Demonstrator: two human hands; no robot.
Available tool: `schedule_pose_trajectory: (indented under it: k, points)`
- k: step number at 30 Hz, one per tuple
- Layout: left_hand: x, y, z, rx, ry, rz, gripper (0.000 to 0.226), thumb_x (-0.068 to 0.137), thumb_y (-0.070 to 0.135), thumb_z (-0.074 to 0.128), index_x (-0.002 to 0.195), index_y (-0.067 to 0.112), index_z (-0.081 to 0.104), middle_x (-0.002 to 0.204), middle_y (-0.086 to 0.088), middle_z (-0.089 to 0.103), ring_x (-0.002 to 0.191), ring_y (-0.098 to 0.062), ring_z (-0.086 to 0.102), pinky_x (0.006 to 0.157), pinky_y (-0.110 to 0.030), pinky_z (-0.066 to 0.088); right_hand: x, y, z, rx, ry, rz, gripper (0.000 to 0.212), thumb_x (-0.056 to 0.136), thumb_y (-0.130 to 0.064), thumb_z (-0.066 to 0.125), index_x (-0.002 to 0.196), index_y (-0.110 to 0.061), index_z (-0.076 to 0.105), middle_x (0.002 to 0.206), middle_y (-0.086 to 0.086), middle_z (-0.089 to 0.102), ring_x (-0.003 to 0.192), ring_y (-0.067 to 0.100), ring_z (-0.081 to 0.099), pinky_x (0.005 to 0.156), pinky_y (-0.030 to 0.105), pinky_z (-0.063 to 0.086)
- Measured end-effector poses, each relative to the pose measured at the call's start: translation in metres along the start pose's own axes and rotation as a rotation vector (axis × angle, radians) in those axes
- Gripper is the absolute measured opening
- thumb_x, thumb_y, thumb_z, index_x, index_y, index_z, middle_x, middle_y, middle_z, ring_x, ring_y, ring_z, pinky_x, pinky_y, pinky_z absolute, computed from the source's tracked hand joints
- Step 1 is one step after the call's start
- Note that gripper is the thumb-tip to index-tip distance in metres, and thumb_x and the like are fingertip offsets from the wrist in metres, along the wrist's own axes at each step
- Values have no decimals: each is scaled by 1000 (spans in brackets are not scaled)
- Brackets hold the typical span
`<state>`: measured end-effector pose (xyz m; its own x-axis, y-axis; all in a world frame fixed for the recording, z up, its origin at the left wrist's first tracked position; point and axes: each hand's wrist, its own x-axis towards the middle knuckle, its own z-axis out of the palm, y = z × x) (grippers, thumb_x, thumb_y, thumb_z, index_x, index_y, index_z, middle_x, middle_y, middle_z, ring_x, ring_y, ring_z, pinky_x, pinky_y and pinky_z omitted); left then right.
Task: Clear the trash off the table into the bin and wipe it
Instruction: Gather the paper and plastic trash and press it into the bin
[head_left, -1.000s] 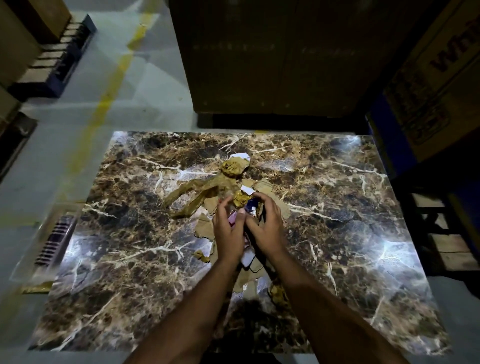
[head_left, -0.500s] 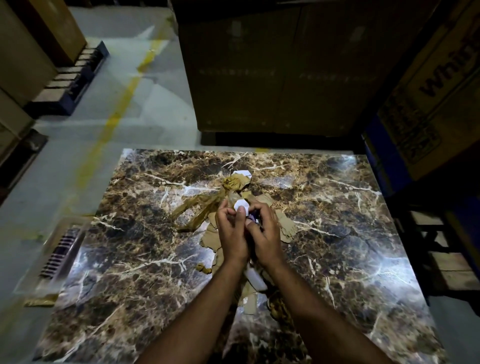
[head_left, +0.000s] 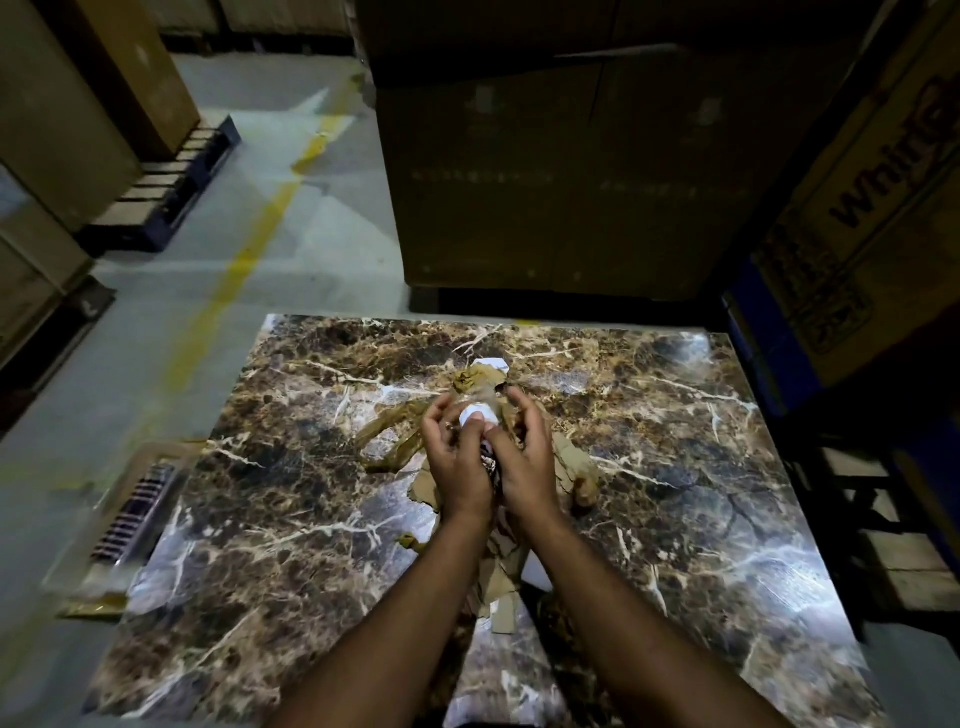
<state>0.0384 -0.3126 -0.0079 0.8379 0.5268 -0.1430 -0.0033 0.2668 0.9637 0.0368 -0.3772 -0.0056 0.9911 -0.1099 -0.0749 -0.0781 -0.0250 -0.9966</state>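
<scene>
1. Since a second ago both hands have risen from the litter and drawn together, now cupping a bundle of scraps (head_left: 480, 415) between them above the middle of the counter (head_left: 270, 519).
2. Around the counter stand tall cardboard boxes: a dark one (head_left: 561, 171) close behind its far edge, a printed one (head_left: 883, 208) at the right, and more on a blue pallet (head_left: 171, 197) at the far left.
3. A yellow line (head_left: 260, 228) runs across the grey floor on the left.
4. A clear tray-like container (head_left: 124, 519) sits on the floor just beside the counter's left edge; what it holds is too blurred to tell.
5. A wooden pallet (head_left: 904, 545) lies off the counter's right side.
6. The left hand (head_left: 457, 467) and right hand (head_left: 524, 462) are pressed side by side, fingers curled round the bundle, a white piece showing at the fingertips.
7. Brown paper and cardboard trash (head_left: 389, 431) still lies on the counter directly beneath and around the hands, spreading left and toward the person.
8. A crumpled brown wad (head_left: 475, 376) with a white scrap (head_left: 493, 362) lies just beyond the fingertips.
</scene>
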Motion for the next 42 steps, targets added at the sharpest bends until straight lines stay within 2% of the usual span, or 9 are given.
schedule_pose_trajectory:
  k: [4,8,13,19,27,31,35,38,42]
  points:
    - [-1,8,1,-1,-65,-21,32,101,7,52,132,13,60,120,6,65,98,6,66,78,-16,53,6,-1,2,-84,-27,15,31,80,-56,60,111,-56,61,129,-4,41,119,17,54,97,42,55]
    - [-3,14,8,-14,-50,-21,19,101,7,53,110,16,68,124,-14,62,102,-12,67,74,-17,53,7,0,6,-66,-18,-1,30,80,-58,56,110,-52,58,126,-7,53,120,26,56,97,54,52]
    - [-6,18,12,-76,-36,-49,24,82,34,59,98,20,70,121,-25,61,107,-36,65,82,-33,54,-1,-10,4,20,-38,-31,43,81,-53,58,117,-29,55,108,-8,68,99,14,68,85,42,57]
    - [-5,25,9,-131,-83,-119,16,104,7,43,106,3,58,92,-12,64,81,-20,63,66,-22,53,-4,-20,7,6,-14,-143,27,84,-29,64,110,-20,59,97,-7,66,89,9,65,77,30,54]
    - [-14,29,3,-207,-139,-130,14,94,25,51,95,11,55,84,-3,61,72,-11,61,66,-23,52,-5,-29,7,32,-19,-224,23,74,-22,65,91,-8,55,74,-10,58,65,7,54,61,25,47]
    - [-18,32,1,-190,-125,-136,24,102,29,52,107,6,60,92,-5,65,80,-12,64,69,-21,53,-9,-28,12,41,-56,-192,29,88,-37,61,115,-28,59,104,-13,64,97,12,63,83,37,55]
    - [-23,31,-2,-220,-118,-182,20,99,21,59,117,11,60,107,-9,68,94,-16,68,83,-31,55,-7,-20,16,-129,-86,-173,55,86,-87,28,126,-60,54,140,-37,43,141,9,36,116,55,30]
    - [-29,33,-3,-215,-91,-243,27,95,15,67,94,37,53,102,-5,68,93,-19,67,90,-43,53,-4,-18,15,-62,-156,-118,59,81,-94,23,129,-70,47,160,-30,21,153,9,17,122,60,18]
    - [-23,37,-2,-185,-73,-199,29,91,2,67,92,30,58,90,-4,67,80,-18,64,74,-36,52,-2,-28,14,-33,-174,-78,60,74,-100,19,128,-80,35,164,-24,15,154,6,8,125,56,13]
